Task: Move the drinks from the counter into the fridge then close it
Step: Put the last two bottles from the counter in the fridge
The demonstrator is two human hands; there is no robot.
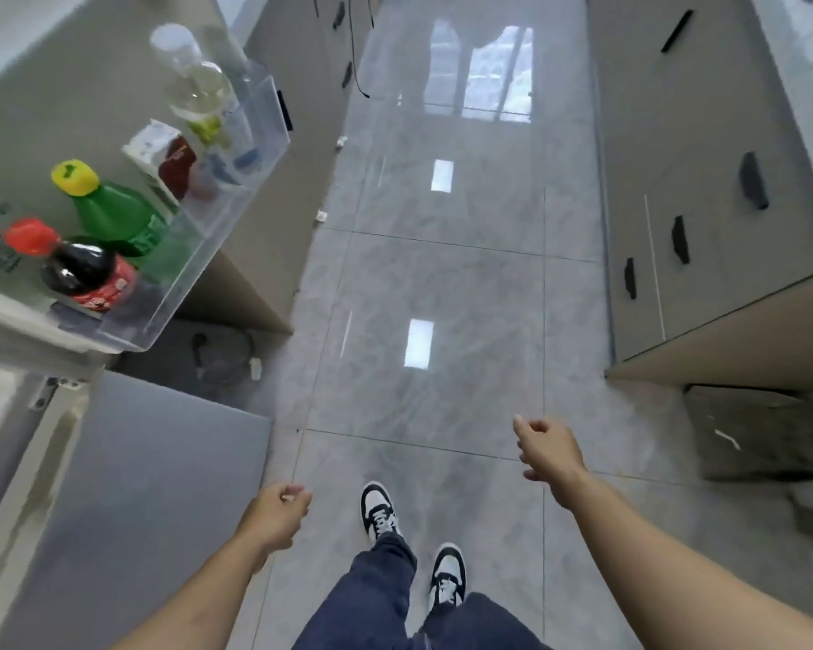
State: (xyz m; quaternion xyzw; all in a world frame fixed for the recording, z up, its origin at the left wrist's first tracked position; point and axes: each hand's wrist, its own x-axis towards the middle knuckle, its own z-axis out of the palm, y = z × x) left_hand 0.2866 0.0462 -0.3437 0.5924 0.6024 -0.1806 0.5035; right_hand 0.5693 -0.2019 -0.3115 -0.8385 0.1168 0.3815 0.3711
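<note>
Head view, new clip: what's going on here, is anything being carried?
Nothing is being carried. A person stands on the tiled floor with the left hand and right hand both empty, fingers loosely curled. The fridge door is open on the left; its clear door shelf holds a cola bottle, a green bottle, a carton and a clear bottle.

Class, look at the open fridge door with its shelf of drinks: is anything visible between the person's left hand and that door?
Nothing visible. The left hand hangs empty over bare floor, below the fridge door; its clear shelf holds the drinks.
</note>
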